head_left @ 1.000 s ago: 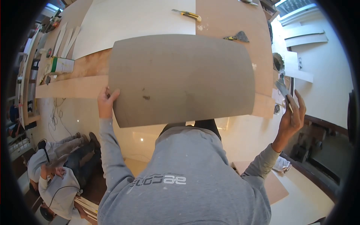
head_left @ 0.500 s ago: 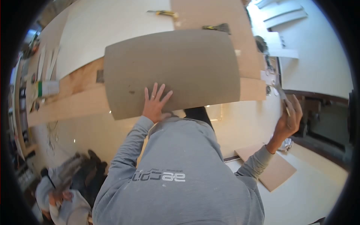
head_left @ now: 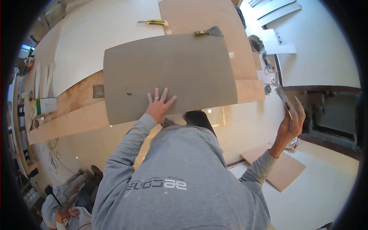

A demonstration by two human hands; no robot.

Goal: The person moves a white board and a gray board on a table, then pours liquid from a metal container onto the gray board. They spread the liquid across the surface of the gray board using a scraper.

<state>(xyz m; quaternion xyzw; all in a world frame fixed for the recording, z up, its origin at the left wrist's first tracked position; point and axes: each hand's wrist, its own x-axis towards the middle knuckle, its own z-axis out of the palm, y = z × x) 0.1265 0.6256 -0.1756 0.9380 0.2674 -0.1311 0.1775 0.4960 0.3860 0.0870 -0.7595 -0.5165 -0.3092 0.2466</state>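
A grey-brown board (head_left: 172, 65) with gently curved edges lies on the workbench, a small dark mark on its surface. My left hand (head_left: 158, 107) rests flat on its near edge, fingers spread and a ring on one finger. Off to the right, away from the board, my right hand (head_left: 290, 124) is raised. Between its thumb and fingers is a narrow, flat grey piece (head_left: 281, 94); its exact kind I cannot make out. At the board's far edge lies a scraper (head_left: 208, 32) with a black and yellow handle. Beyond it is a yellow utility knife (head_left: 154, 23).
A dark square pad (head_left: 98, 91) sits left of the board, and a green-and-white box (head_left: 46, 106) farther left. A black bucket (head_left: 256, 44) and scissors (head_left: 269, 68) are at the right. Another person (head_left: 69, 209) is low at the left. A brown panel (head_left: 274, 168) lies at the lower right.
The view has shifted slightly, so the bench things appear farther left. My left hand stays flat on the board. My right hand remains raised with the grey piece.
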